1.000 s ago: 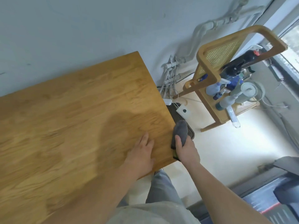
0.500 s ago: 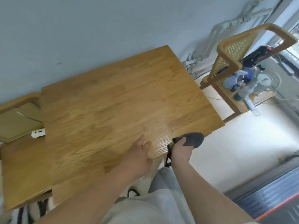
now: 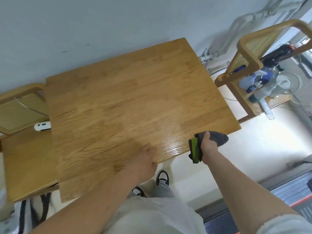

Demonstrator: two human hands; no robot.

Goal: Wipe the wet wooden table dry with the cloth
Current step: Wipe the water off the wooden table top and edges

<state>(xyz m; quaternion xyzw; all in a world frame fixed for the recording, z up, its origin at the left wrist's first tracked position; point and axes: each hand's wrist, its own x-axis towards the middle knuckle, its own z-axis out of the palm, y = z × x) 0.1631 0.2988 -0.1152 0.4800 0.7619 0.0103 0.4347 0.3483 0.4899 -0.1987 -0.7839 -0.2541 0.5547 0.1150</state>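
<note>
The cloth (image 3: pixel 219 140) is dark grey with a bright green strip along one hem. It is bunched up at the near edge of the table (image 3: pixel 126 98), close to the near right corner. Part of it bulges past the edge over the floor (image 3: pixel 253 149), and the green hem hangs down below the edge. The table is bare light oak with strong grain. A glossy patch (image 3: pixel 172 146) on the top, just left of the cloth by the near edge, catches the light; the rest looks matt, with darker and paler blocks of wood. The far edge meets a grey wall (image 3: pixel 101 22). Off the right edge stands a chair (image 3: pixel 249 48) with a cane back, its seat crowded with spray bottles (image 3: pixel 253 85), and pipes (image 3: pixel 239 21) run along the wall behind it. Off the left edge is a second chair (image 3: pixel 25 157), with a small white object (image 3: pixel 42 126) on its seat just beside the table. Two dark shoes (image 3: pixel 162 178) show under the near edge. The right hand (image 3: pixel 208 146) is clenched round the cloth, thumb on top, pressing it against the near edge. The left hand (image 3: pixel 148 157) rests on the top at the near edge, left of the glossy patch; it is blurred, and I cannot tell how its fingers lie.
</note>
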